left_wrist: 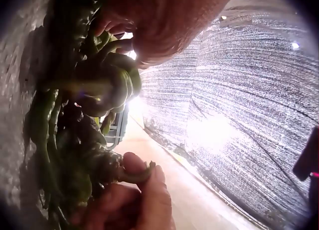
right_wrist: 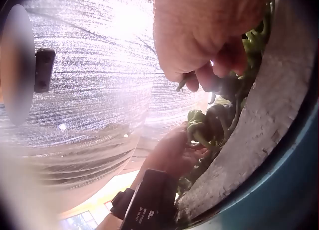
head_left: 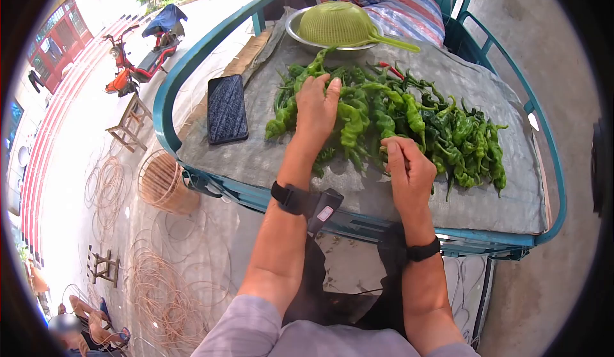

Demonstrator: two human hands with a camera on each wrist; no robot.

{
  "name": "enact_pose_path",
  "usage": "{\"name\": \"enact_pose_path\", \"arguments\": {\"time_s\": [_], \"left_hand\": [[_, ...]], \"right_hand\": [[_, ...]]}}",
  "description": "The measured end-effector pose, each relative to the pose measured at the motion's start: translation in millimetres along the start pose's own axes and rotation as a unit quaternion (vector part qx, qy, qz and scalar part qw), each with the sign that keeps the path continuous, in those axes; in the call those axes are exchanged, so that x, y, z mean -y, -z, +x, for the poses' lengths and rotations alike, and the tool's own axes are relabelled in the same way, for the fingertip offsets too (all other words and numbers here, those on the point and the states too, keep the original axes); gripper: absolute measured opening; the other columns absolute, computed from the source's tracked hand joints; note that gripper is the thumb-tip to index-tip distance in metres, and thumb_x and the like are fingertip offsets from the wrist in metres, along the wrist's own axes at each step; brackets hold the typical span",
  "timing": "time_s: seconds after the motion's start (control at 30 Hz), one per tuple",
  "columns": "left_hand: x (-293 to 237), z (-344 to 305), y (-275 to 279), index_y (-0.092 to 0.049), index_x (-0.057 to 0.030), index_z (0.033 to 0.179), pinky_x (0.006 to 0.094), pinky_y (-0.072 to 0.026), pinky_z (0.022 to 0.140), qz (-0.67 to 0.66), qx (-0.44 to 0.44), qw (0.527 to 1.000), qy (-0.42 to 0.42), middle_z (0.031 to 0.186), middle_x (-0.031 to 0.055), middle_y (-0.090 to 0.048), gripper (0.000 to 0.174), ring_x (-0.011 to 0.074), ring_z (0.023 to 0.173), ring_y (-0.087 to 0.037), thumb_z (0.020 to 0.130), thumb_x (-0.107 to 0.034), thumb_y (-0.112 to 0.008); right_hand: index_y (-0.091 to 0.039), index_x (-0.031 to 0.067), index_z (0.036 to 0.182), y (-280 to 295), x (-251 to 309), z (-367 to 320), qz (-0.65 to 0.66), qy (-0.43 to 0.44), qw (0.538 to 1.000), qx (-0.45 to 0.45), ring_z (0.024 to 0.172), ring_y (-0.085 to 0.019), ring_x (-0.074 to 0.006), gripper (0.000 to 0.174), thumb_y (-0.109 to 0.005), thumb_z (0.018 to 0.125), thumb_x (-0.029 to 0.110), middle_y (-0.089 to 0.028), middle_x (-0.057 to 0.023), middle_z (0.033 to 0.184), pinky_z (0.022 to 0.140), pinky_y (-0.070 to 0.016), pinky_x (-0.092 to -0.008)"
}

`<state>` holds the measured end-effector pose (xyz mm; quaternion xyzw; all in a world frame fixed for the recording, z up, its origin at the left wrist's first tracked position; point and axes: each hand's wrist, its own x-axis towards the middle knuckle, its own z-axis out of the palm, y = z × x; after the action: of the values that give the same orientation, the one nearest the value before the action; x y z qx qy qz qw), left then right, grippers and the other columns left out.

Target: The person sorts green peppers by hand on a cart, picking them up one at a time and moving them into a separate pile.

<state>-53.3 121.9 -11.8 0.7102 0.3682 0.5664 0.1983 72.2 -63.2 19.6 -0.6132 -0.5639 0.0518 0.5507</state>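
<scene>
A spread of green peppers (head_left: 355, 123) lies on the grey sheet covering a cart bed. My left hand (head_left: 316, 111) reaches into the left part of the pile, its fingers among the peppers and partly hidden by them. To the right and nearer the front edge, my right hand (head_left: 412, 168) pinches a green pepper. Its curved stem (left_wrist: 137, 176) shows between thumb and finger in the left wrist view. In the right wrist view, a pepper (right_wrist: 197, 123) overlaps the fingers of the left hand. Dark straps circle both wrists.
A black phone (head_left: 227, 111) lies left of the pile. Behind it, a yellow-green strainer (head_left: 339, 24) sits upside down in a metal bowl (head_left: 295, 29). Blue cart rails (head_left: 167, 95) border the bed. A basket (head_left: 167, 187) and wooden stool (head_left: 130, 121) stand on the ground.
</scene>
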Motion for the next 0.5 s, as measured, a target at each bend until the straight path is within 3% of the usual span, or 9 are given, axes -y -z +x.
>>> {"name": "enact_pose_path", "arguments": {"time_s": [0.1,0.2,0.3,0.4,0.5], "left_hand": [[-5,1,4,-0.059,0.0057,0.130,0.0516,-0.0384,0.104,0.010,0.071,0.994,0.077,0.117,0.0286,-0.059,0.058,0.0463,0.112,-0.053,0.102,-0.045,-0.055],[-2,-4,-3,-0.049,0.0068,0.142,0.0496,-0.0386,0.105,0.009,-0.005,0.997,0.071,0.123,0.0322,-0.054,0.072,0.0448,0.116,-0.051,0.100,-0.051,-0.058],[-1,1,1,-0.039,0.0077,0.148,0.0485,-0.0394,0.104,-0.028,0.017,0.987,0.155,0.125,0.0349,-0.052,0.081,0.0442,0.117,-0.050,0.099,-0.053,-0.058],[0,2,3,-0.046,0.0066,0.144,0.0481,-0.0411,0.101,-0.044,0.040,0.978,0.198,0.123,0.0337,-0.052,0.075,0.0430,0.116,-0.050,0.099,-0.053,-0.058],[2,0,8,-0.058,0.0057,0.130,0.0481,-0.0428,0.098,0.001,0.087,0.986,0.146,0.119,0.0328,-0.053,0.062,0.0423,0.114,-0.051,0.100,-0.048,-0.059]], "right_hand": [[-0.073,0.0045,0.104,2,-2,0,0.012,-0.009,1.000,0.001,0.058,-0.053,-0.0069,0.015,-0.065,0.100,0.017,-0.064,-0.0022,0.072,0.056,-0.0424,-0.0236],[-0.073,0.0030,0.103,3,-3,2,0.024,-0.012,1.000,0.012,0.060,-0.053,-0.0050,0.015,-0.064,0.100,0.015,-0.064,-0.0007,0.073,0.055,-0.0418,-0.0223],[-0.073,0.0019,0.103,3,-3,2,0.031,-0.019,0.999,0.026,0.062,-0.055,-0.0034,0.017,-0.061,0.102,0.015,-0.065,0.0007,0.076,0.055,-0.0415,-0.0206],[-0.073,0.0020,0.103,1,-2,3,0.034,-0.027,0.999,0.030,0.060,-0.052,-0.0034,0.016,-0.063,0.101,0.015,-0.063,0.0010,0.073,0.054,-0.0401,-0.0208],[-0.072,0.0018,0.103,-3,-2,3,0.036,-0.013,0.999,0.022,0.058,-0.048,-0.0046,0.014,-0.067,0.099,0.014,-0.061,0.0001,0.070,0.054,-0.0388,-0.0219]]}}
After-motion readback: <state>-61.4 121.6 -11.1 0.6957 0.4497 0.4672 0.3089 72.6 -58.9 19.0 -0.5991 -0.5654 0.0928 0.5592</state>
